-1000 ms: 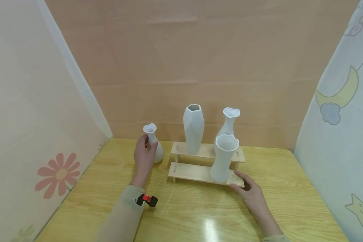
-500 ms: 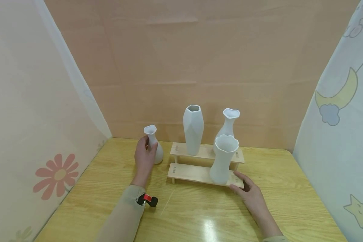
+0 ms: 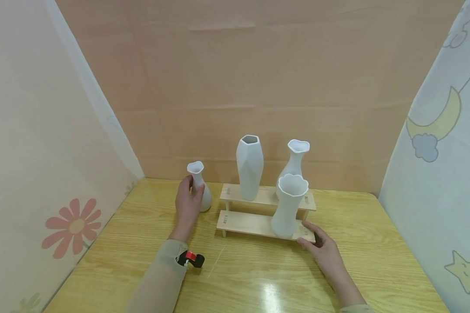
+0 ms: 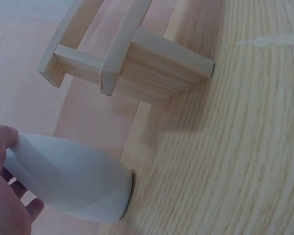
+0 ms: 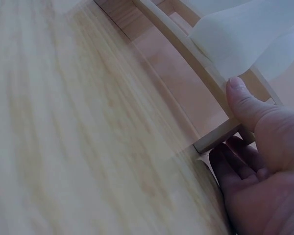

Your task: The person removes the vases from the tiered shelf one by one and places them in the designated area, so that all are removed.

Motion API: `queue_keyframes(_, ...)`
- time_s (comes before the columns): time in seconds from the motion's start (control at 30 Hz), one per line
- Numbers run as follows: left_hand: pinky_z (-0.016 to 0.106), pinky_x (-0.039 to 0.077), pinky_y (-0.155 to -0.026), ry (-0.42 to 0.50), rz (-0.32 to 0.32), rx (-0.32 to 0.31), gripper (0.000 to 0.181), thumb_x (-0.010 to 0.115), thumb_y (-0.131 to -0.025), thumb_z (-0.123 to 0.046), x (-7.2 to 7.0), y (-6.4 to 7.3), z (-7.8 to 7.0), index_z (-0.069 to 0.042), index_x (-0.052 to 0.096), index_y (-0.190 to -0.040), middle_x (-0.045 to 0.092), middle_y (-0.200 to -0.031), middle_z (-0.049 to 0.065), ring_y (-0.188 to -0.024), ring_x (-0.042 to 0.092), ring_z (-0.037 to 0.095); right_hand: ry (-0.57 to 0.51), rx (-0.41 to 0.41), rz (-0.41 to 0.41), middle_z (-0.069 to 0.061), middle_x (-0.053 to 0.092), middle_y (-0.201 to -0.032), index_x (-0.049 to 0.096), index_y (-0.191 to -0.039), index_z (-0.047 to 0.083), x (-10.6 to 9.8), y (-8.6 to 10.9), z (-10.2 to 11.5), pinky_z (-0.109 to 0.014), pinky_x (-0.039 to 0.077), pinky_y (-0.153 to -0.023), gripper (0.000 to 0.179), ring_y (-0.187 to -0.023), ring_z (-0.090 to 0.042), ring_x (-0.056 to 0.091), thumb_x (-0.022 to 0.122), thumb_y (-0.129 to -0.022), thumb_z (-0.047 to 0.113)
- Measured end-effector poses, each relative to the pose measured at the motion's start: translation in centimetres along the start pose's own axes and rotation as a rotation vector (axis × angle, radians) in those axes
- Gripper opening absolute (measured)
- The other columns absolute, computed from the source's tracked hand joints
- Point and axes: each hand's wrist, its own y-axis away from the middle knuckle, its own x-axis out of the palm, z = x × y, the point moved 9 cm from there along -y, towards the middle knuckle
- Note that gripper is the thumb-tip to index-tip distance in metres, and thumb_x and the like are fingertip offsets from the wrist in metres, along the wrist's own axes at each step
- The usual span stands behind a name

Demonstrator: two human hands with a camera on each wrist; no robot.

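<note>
The left hand [image 3: 187,202] is gripping a narrow-necked white vase [image 3: 205,201] on the desk [image 3: 235,274], left of the two-tier wooden stand [image 3: 268,195]; the right hand [image 3: 326,250] is pinching the lower shelf [image 3: 246,223] end, seemingly steadying it. Arranging is apparently underway; lifting next is probably calling for an upright hold.

a peach backdrop [image 3: 235,78] hangs behind the table [image 3: 246,274].

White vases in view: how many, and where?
4: a slim-necked vase gripped by the left hand, left of the stand; a faceted vase upper tier left; a flared vase upper tier right, partly hidden by a scalloped vase, lower tier right. No others show.
</note>
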Motion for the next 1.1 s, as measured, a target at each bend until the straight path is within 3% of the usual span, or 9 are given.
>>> queue_keyframes(0.27, 0.067, 0.038, -0.123, 0.013, 0.014, -0.051, 0.06, 0.074, -0.109, -0.025, 0.0, 0.3, 0.4, -0.002, 0.05, -0.159, 0.053, -0.16, 0.021, -0.15, 0.048, 0.042, 0.005, -0.004, -0.001, -0.007, 0.03, -0.179, 0.05, -0.166, 0.018, 0.1, 0.0, 0.0, -0.011, 0.05, -0.1, 0.075, -0.165, -0.036, 0.025, 0.08, -0.103, 0.043)
queue_keyframes(0.5, 0.064, 0.038, -0.124, 0.009, -0.027, -0.06, 0.072, 0.078, -0.107, -0.029, -1.3, 0.9, -0.4, -0.006, 0.043, -0.166, 0.047, -0.164, 0.019, -0.153, 0.044, 0.04, -0.007, 0.001, -0.003, -0.007, 0.028, -0.18, 0.05, -0.166, 0.018, -0.1, -0.2, 0.0, -0.01, 0.049, -0.1, 0.076, -0.167, -0.035, 0.019, 0.081, -0.102, 0.043)
queue_keyframes(0.67, 0.064, 0.039, -0.123, 0.032, -0.101, -0.047, 0.074, 0.079, -0.105, -0.028, -2.7, 1.6, -2.0, -0.006, 0.043, -0.166, 0.045, -0.163, 0.02, -0.152, 0.043, 0.042, -0.008, 0.019, -0.005, -0.007, 0.026, -0.181, 0.049, -0.167, 0.019, -0.2, -0.2, -0.1, -0.006, 0.046, -0.1, 0.078, -0.167, -0.034, 0.018, 0.082, -0.101, 0.045)
queue_keyframes(0.87, 0.051, 0.037, -0.125, 0.135, -0.245, 0.055, 0.071, 0.082, -0.102, -0.016, -5.1, 2.7, -5.2, -0.004, 0.047, -0.162, 0.047, -0.156, 0.021, -0.149, 0.044, 0.033, -0.001, 0.025, -0.001, -0.008, 0.025, -0.181, 0.048, -0.167, 0.02, -0.2, -0.1, 0.0, -0.005, 0.043, -0.101, 0.079, -0.167, -0.035, 0.019, 0.082, -0.101, 0.046)
queue_keyframes(1.1, 0.049, 0.035, -0.128, 0.228, -0.215, 0.136, 0.067, 0.083, -0.102, -0.017, -5.3, 3.7, -8.8, -0.005, 0.05, -0.16, 0.049, -0.155, 0.014, -0.149, 0.043, 0.026, -0.006, 0.026, 0.001, -0.005, 0.027, -0.181, 0.049, -0.167, 0.021, -0.3, -0.2, -0.1, -0.004, 0.042, -0.101, 0.079, -0.167, -0.034, 0.016, 0.082, -0.1, 0.047)
